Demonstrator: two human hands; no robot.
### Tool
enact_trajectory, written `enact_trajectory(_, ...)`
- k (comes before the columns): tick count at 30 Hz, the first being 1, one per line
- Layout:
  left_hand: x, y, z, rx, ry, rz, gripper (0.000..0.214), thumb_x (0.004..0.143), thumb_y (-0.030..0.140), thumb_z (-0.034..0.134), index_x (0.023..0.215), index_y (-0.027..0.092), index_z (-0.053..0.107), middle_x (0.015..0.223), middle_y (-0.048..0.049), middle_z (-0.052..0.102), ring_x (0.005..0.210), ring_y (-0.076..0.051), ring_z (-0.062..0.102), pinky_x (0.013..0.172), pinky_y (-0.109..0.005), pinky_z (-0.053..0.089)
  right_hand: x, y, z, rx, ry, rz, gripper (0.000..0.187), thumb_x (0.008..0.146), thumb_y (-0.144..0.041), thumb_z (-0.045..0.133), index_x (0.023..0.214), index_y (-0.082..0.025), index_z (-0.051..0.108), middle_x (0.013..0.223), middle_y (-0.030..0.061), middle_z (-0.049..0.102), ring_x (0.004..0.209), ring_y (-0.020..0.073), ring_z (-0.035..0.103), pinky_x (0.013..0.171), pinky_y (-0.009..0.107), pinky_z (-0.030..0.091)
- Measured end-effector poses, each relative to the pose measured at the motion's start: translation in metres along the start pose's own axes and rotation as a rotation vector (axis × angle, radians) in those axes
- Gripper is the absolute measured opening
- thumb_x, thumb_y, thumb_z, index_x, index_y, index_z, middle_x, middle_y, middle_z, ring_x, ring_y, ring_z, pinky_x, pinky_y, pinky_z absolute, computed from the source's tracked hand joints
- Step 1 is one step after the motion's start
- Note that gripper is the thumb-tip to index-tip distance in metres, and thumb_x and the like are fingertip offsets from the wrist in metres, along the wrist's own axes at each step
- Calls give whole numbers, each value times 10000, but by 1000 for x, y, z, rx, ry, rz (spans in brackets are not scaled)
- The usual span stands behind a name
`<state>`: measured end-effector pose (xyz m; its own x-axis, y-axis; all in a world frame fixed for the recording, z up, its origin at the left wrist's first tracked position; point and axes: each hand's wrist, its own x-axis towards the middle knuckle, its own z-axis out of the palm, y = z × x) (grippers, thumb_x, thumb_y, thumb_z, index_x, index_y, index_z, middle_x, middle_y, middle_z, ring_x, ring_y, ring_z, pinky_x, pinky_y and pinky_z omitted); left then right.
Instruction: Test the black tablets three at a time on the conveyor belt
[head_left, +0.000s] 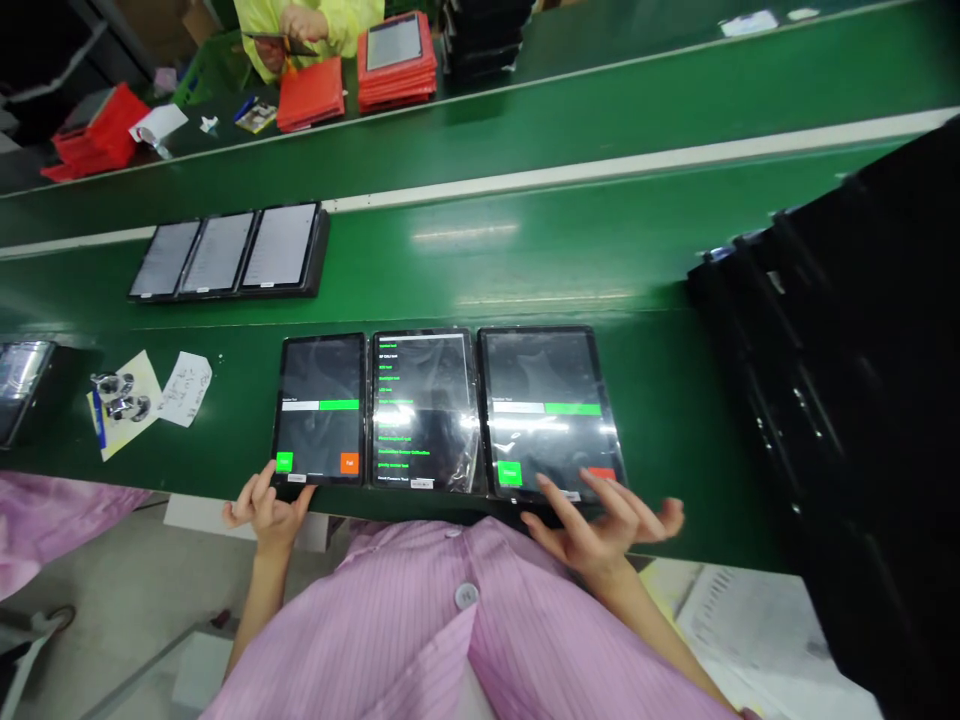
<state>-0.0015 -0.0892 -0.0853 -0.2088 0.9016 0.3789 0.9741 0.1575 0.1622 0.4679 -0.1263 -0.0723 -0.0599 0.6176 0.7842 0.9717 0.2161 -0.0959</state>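
Observation:
Three tablets lie side by side along the front of the green bench. The left tablet (pixel 320 370) shows a green and a red button, and my left hand (pixel 270 505) is at its lower left corner with fingers apart. The middle tablet (pixel 420 400) has a list of green text lines on its screen. Over the lower edge of the right tablet (pixel 544 365) my right hand (pixel 600 515) is spread, its fingers near the glass and partly covering a red button. Whether the fingertips press the screen, I cannot tell.
Three more tablets (pixel 217 250) with pale screens stand on the belt (pixel 420 260) behind. Dark stacked devices (pixel 840 400) rise at the right. Left are a paper note (pixel 186 390) and small metal parts (pixel 120 395). A co-worker in yellow (pixel 315 30) sits beyond red pouches (pixel 311 93).

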Motion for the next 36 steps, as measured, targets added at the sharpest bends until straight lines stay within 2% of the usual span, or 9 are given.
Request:
enact_trajectory(5, 1, -4, 0, -9, 25, 70, 546, 777, 645, 681, 1114, 276, 460, 1005, -112, 721, 1077, -338, 549, 1068, -677, 109, 21, 35, -20, -44, 155, 163, 541, 775, -651, 635, 1241, -382, 692, 1221, 121, 571, 1197, 438, 432, 1115, 719, 133)
enact_trajectory(8, 8, 7, -10, -48, 37, 120, 776, 730, 753, 636, 1294, 253, 452, 1128, -164, 690, 1158, -384, 512, 1084, -705, 81, 45, 59, -15, 98, 73, 378, 590, 841, -574, 612, 1387, -355, 581, 1230, 129, 598, 1215, 434, 480, 1091, 714, 250)
enact_trajectory(10, 23, 29, -25, -107, 23, 181, 868, 767, 790, 536, 1418, 232, 399, 1317, -200, 615, 1289, -414, 429, 1109, -713, 40, 62, 76, 3, 256, -72, 590, 638, 875, -550, 588, 1465, -324, 494, 1252, 126, 609, 1203, 393, 528, 1068, 649, 355)
enact_trajectory(12, 48, 62, -42, -134, -68, 240, 748, 884, 698, 426, 1482, 249, 386, 1500, -172, 495, 1386, -405, 357, 1135, -706, 29, 77, 93, 29, 445, -184, 815, 654, 870, -572, 583, 1452, -284, 503, 1253, 124, 629, 1142, 347, 588, 1020, 578, 442)
enact_trajectory(16, 117, 138, -53, -82, -295, 322, 467, 1009, 462, 355, 1434, 355, 515, 1579, -71, 438, 1425, -346, 380, 1154, -705, 67, 95, 115, 78, 781, -217, 1096, 538, 777, -563, 668, 1183, -211, 694, 1146, 111, 715, 1037, 290, 661, 964, 475, 510)
enact_trajectory(19, 166, 179, -34, -54, -359, 380, 440, 1013, 341, 358, 1396, 335, 573, 1579, -85, 439, 1442, -324, 387, 1166, -703, 100, 99, 119, 94, 879, -145, 1172, 485, 668, -499, 774, 1045, -197, 736, 1083, 99, 746, 1010, 284, 678, 969, 455, 511)
enact_trajectory(23, 203, 202, -7, -30, -429, 483, 414, 1006, 265, 345, 1298, 248, 639, 1459, -148, 569, 1383, -321, 480, 1165, -728, 65, 97, 116, 94, 942, -75, 1222, 481, 617, -493, 810, 986, -195, 731, 926, 83, 754, 881, 266, 691, 887, 442, 542)
enact_trajectory(28, 218, 208, -6, 41, -503, 560, 356, 980, 317, 397, 1181, 209, 670, 1108, -119, 755, 1030, -309, 706, 1177, -713, 36, 98, 113, 91, 947, -71, 1189, 432, 644, -492, 804, 948, -193, 733, 944, 94, 752, 871, 262, 678, 861, 426, 533)
enact_trajectory(36, 228, 221, -14, 156, -586, 551, 372, 882, 357, 453, 1126, 199, 686, 779, -74, 766, 876, -319, 735, 1189, -664, 65, 98, 112, 93, 964, -26, 1193, 579, 606, -555, 813, 1028, -223, 597, 831, 31, 688, 787, 213, 633, 786, 366, 503)
